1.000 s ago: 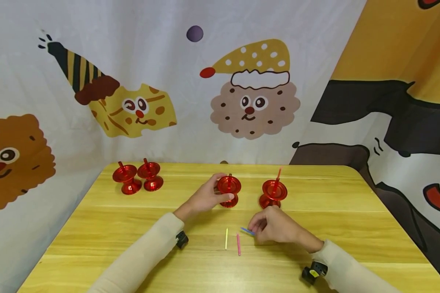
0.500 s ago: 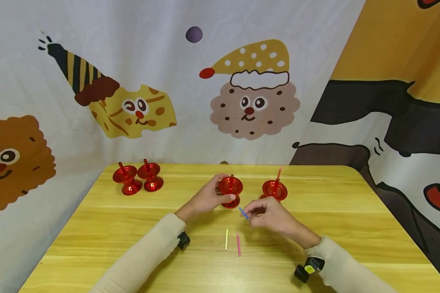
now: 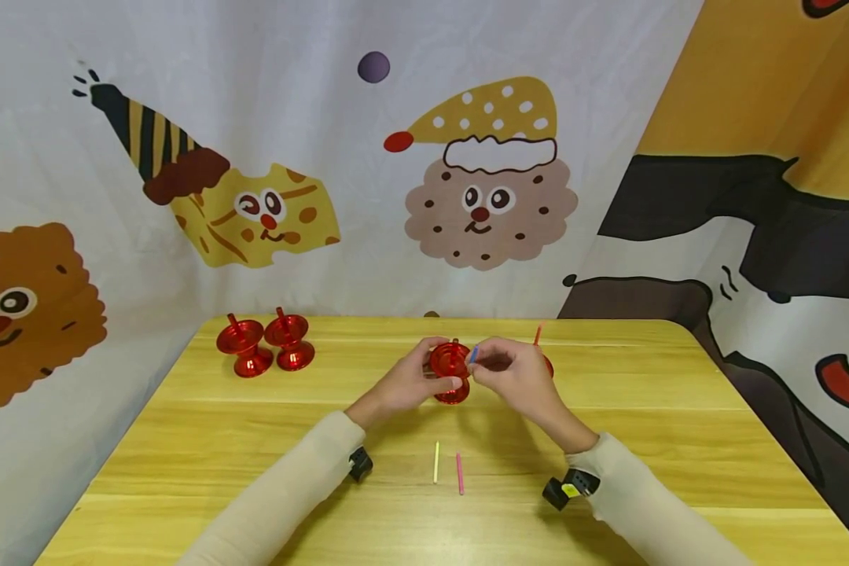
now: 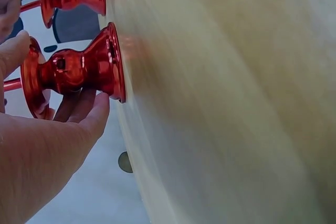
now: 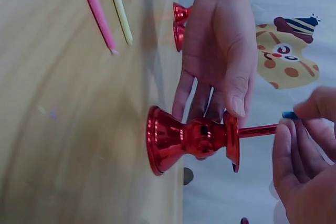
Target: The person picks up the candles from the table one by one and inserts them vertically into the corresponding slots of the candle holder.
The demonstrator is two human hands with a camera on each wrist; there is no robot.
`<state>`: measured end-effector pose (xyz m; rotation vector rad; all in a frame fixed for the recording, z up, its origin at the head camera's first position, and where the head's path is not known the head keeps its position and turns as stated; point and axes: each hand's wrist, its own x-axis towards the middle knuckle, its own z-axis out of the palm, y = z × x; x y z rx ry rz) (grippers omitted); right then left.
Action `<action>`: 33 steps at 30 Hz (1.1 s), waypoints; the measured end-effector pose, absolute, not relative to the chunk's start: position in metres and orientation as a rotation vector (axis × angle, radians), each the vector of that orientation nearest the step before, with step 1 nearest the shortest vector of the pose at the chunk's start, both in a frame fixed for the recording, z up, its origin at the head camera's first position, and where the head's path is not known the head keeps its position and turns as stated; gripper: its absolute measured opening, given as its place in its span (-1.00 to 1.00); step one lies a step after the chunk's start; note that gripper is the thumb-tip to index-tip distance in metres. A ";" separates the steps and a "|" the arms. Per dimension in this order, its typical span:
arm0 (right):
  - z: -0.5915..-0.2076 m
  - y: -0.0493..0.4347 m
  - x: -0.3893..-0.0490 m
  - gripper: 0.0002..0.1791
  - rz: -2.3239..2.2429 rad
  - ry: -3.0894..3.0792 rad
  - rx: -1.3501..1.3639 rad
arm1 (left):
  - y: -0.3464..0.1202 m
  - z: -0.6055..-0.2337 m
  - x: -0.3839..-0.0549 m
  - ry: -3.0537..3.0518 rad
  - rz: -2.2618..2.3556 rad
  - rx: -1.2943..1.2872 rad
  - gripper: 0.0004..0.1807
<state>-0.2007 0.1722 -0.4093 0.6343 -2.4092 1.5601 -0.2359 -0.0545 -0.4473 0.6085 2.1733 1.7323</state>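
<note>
My left hand [image 3: 406, 381] grips a shiny red candle holder [image 3: 450, 362] by its waist, thumb near the cup's front and fingers behind. The holder stands upright, and a thin red tube rises from its cup. Between thumb and fingertips, my right hand [image 3: 520, 377] pinches a small blue candle [image 3: 474, 354] beside the top of that tube. In the right wrist view, only a short end of the blue candle [image 5: 289, 115] shows, right at the tube's tip; the fingers hide the rest.
On the wooden table [image 3: 184, 472] lie a yellow candle [image 3: 436, 462] and a pink candle [image 3: 460, 473]. Two more red holders [image 3: 253, 362] stand at the back left. Behind my right hand, another holder bears a red candle [image 3: 538, 334]. A printed cloth [image 3: 368, 236] hangs behind.
The right hand has lifted the blue candle off the table and carried it up and away to the holder's tube. The left hand has shifted its holder slightly to the right.
</note>
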 end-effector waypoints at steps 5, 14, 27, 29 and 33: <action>-0.405 0.166 -0.210 -0.94 1.471 -2.337 0.569 | -0.052 -0.449 -0.237 2.156 1.753 0.620 -0.19; -0.401 0.156 -0.221 -0.93 1.396 -2.241 0.558 | -0.049 -0.449 -0.236 2.136 1.748 0.610 -0.18; -0.405 0.156 -0.227 -0.90 1.334 -2.248 0.593 | -0.045 -0.446 -0.233 2.118 1.745 0.603 -0.16; -0.405 0.156 -0.227 -0.91 1.313 -2.245 0.612 | -0.045 -0.446 -0.234 2.114 1.748 0.606 -0.17; -0.405 0.156 -0.228 -0.94 1.265 -2.246 0.653 | -0.044 -0.447 -0.234 2.117 1.748 0.603 -0.18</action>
